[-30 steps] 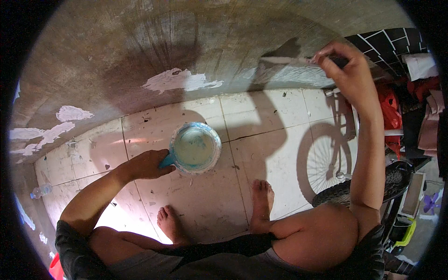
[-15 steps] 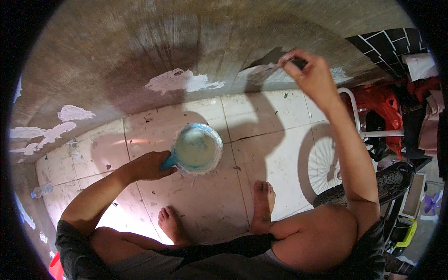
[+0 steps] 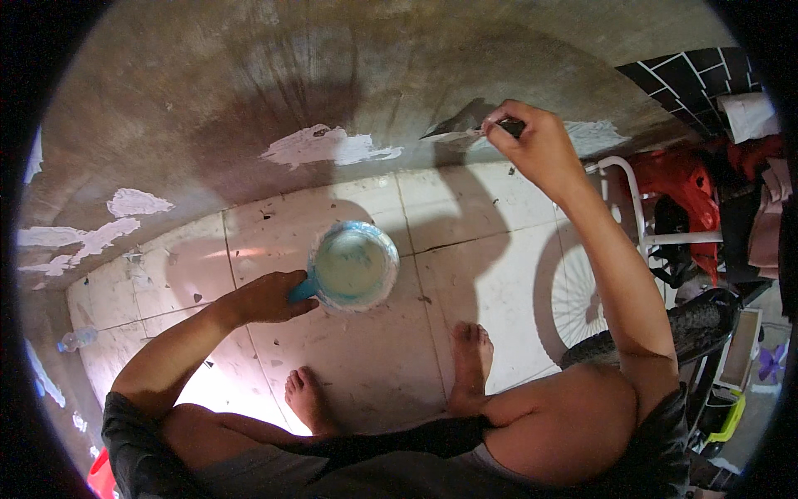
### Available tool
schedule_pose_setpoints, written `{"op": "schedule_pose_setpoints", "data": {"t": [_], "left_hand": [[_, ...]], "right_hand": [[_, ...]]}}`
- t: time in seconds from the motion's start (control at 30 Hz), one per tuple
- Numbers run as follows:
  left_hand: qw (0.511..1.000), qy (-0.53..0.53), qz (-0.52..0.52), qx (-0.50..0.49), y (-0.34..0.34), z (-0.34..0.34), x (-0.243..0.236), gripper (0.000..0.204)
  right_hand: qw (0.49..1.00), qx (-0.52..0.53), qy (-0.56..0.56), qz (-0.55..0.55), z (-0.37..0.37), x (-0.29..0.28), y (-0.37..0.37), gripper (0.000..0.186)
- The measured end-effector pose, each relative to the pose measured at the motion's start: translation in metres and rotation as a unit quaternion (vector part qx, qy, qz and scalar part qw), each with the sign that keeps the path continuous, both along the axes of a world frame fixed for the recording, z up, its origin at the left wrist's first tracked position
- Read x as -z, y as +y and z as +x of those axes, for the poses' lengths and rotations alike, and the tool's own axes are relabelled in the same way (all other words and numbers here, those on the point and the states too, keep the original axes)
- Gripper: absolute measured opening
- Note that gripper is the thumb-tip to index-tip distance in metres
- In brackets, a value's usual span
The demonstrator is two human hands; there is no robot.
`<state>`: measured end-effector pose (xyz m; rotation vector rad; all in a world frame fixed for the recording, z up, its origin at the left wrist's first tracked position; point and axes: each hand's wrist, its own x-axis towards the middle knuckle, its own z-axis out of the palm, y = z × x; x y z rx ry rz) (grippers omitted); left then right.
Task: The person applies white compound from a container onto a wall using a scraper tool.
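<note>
My left hand (image 3: pixel 274 298) grips the blue handle of a round plastic dipper (image 3: pixel 352 266), which holds off-white paste and has white smears on its rim. It is above the tiled floor, left of centre. Further up on the right, my right hand (image 3: pixel 532 145) is at the lower wall, thumb and fingers pinched together. What they hold is mostly hidden; a dark bit shows between them. The fingertips are beside a white smeared patch (image 3: pixel 453 136), under a dark shadow. Another white patch (image 3: pixel 332 147) lies on the wall to the left.
A brown-grey wall (image 3: pixel 191 91) rises from the white tiles (image 3: pixel 374 358). At right are a bicycle tyre (image 3: pixel 694 328), a white metal frame (image 3: pixel 632 187) and red bags (image 3: pixel 686 187). A clear plastic bottle (image 3: pixel 77 339) lies far left. My bare feet (image 3: pixel 472 358) rest on the floor.
My right hand has moved a little left and down along the wall, its shadow with it. My left hand and the dipper have hardly moved.
</note>
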<state>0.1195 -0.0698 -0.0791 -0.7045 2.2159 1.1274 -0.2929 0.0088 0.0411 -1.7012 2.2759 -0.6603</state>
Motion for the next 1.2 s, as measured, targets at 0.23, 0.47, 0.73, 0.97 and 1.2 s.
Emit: {"op": "schedule_pose_setpoints", "data": {"t": [0.23, 0.47, 0.73, 0.97, 1.2], "left_hand": [[1.000, 0.027, -0.003, -0.002, -0.003, 0.006, 0.012, 0.044], [0.999, 0.033, 0.016, -0.007, -0.002, 0.000, 0.011, 0.045], [0.999, 0.037, -0.004, 0.005, -0.002, 0.007, 0.011, 0.044], [1.000, 0.025, 0.007, -0.001, -0.003, -0.004, 0.004, 0.044], [0.999, 0.040, 0.006, -0.008, -0.002, 0.006, 0.013, 0.044]], "right_hand": [[0.980, -0.112, -0.082, -0.139, -0.012, -0.046, 0.016, 0.021], [0.999, -0.039, 0.026, 0.016, -0.007, 0.016, 0.009, 0.015], [0.976, -0.102, -0.047, -0.187, -0.026, -0.024, 0.007, 0.016], [0.996, -0.084, -0.041, 0.012, -0.010, 0.046, 0.004, 0.022], [0.998, -0.019, -0.058, -0.013, -0.001, 0.048, -0.011, 0.026]]}}
